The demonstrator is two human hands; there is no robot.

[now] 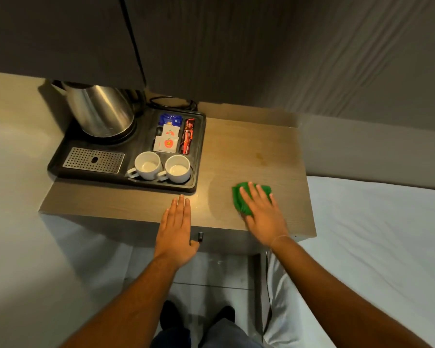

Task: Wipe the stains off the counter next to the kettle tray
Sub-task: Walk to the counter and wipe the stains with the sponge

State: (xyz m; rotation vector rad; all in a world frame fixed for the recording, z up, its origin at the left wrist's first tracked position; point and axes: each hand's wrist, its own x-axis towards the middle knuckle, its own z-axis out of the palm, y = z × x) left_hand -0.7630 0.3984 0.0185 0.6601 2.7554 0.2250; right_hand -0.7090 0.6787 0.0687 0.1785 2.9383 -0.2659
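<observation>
My left hand lies flat on the counter edge, fingers together, holding nothing. My right hand presses flat on the green cloth — right of the tray; faint stains lie beyond.

Dim, warm indoor light falls from above onto the wooden counter, pooling brightest near the black tray; the steel kettle carries soft highlights under a dark cabinet shadow. Wide-angle distortion bends the frame's edges, and detail is soft and slightly smeared throughout.
</observation>
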